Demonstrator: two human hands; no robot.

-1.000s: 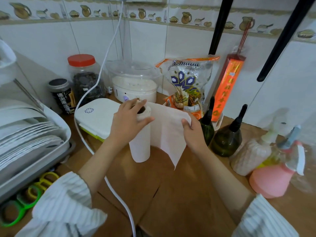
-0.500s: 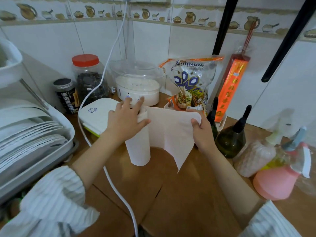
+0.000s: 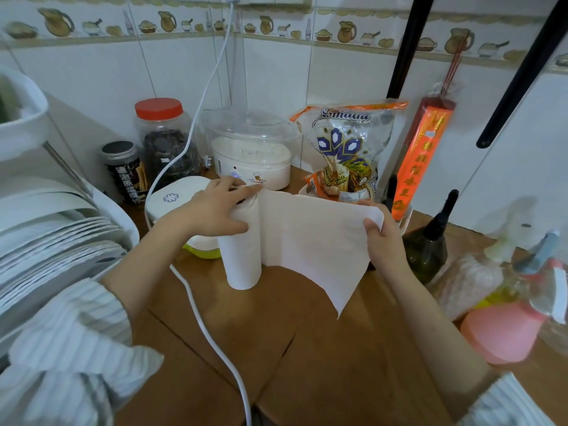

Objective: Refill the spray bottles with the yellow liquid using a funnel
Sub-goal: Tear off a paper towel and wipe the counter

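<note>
Centrally, left hand [image 3: 215, 210] grips the paper roll [image 3: 241, 256]; right hand [image 3: 379, 238] pinches its sheet [image 3: 310, 241]. Rice bag [image 3: 347, 152] lettering illegible. Spray bottles [image 3: 504, 305], lower right, blurred, partly cut off.

White tiled walls [image 3: 270, 84] meet in a corner at twelve o'clock, with a border [image 3: 184, 26] of painted jugs and bowls running along the top. A brown wooden counter [image 3: 292, 348] fills the lower picture from four to eight o'clock, its boards joined at slanting seams. Two black poles [image 3: 408, 47] lean across the wall at one and two o'clock, and the light is soft and even.
</note>
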